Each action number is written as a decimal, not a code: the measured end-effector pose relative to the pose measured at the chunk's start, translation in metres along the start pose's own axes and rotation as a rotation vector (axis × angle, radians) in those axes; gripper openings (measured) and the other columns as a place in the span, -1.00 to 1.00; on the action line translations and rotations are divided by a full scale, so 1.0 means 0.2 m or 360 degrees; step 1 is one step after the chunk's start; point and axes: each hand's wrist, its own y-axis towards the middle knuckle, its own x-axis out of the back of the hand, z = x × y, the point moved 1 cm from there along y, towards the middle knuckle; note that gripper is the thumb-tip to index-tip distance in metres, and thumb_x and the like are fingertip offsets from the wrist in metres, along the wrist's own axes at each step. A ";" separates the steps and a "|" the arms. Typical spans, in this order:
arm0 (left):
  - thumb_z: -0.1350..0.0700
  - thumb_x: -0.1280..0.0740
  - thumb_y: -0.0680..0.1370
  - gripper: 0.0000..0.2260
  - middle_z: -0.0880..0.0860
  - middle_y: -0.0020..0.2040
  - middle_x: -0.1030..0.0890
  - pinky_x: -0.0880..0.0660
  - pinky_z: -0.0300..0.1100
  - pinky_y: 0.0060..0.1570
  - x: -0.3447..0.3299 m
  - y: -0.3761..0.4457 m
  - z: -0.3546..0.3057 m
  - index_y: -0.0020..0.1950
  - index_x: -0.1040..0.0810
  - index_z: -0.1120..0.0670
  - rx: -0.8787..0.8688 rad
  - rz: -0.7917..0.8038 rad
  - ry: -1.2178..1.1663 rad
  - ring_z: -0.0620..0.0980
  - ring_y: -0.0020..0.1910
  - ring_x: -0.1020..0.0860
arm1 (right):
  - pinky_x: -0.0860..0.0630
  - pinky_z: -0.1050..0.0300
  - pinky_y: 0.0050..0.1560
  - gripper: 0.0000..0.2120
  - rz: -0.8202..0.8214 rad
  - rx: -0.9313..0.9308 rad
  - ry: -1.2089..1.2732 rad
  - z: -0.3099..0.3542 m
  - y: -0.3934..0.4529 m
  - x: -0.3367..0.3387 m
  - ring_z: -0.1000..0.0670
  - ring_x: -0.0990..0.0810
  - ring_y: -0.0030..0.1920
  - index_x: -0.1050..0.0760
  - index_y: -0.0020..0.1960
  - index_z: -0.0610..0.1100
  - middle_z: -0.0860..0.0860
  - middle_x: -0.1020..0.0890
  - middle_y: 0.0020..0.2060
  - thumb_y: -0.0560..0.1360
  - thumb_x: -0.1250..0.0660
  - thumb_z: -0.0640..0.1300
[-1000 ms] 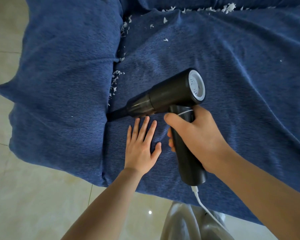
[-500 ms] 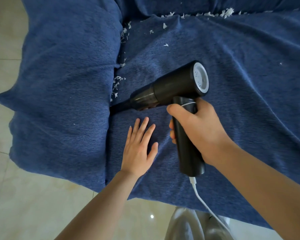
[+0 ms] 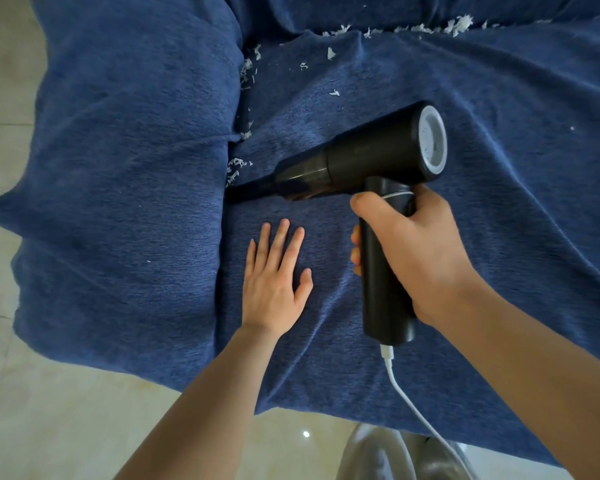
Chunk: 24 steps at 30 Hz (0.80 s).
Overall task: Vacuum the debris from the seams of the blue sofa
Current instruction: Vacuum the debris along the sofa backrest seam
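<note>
**Mia:** What is on the far left?

**Ben:** The pale tiled floor [image 3: 11, 393]. Then comes the blue sofa [image 3: 118, 202]. Its fat armrest is on the left and the flat seat is on the right.

**Mia:** Where is the mess?

**Ben:** Little white bits of debris [image 3: 235, 168] lie in the seam [image 3: 222, 271] between the armrest and the seat. More white bits lie higher up that seam and along the back seam at the top.

**Mia:** What does the left hand [image 3: 274, 282] do?

**Ben:** It lies flat on the seat, just beside the seam. Its fingers are straight and a little spread. It holds nothing. The bits are up past its fingertips.

**Mia:** And the black thing?

**Ben:** That is the vacuum [image 3: 371, 161]. Its thin nozzle [image 3: 250, 194] pokes into the seam, right under the closest white bits and just above the left hand.

**Mia:** Who holds it?

**Ben:** The right hand [image 3: 413, 251] does. Its fingers and thumb curl round the black handle. A white cord [image 3: 416, 410] hangs from the bottom of the handle, down toward the floor.
</note>
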 end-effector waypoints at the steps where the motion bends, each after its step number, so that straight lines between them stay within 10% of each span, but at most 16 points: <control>1: -0.09 -0.06 0.62 -0.46 0.02 0.61 -0.07 0.00 0.12 0.54 0.00 0.00 0.00 0.59 -0.11 0.00 -0.0008 -0.0003 -0.0005 0.07 0.60 0.06 | -0.56 0.12 -0.41 -0.87 0.0019 -0.0004 -0.0024 0.00 0.00 -0.01 -0.04 -0.61 -0.49 -0.54 -0.31 0.05 -0.06 -0.63 -0.45 0.39 -0.42 -0.09; 24: -0.05 -0.11 0.59 -0.46 0.04 0.60 -0.13 -0.02 0.15 0.53 -0.02 0.00 0.01 0.57 -0.18 0.01 -0.0035 -0.0065 -0.0020 0.10 0.59 0.00 | -0.56 0.12 -0.43 -0.91 -0.0026 0.0106 -0.0143 0.01 0.03 -0.07 -0.06 -0.62 -0.49 -0.52 -0.22 -0.09 -0.08 -0.63 -0.45 0.38 -0.40 -0.10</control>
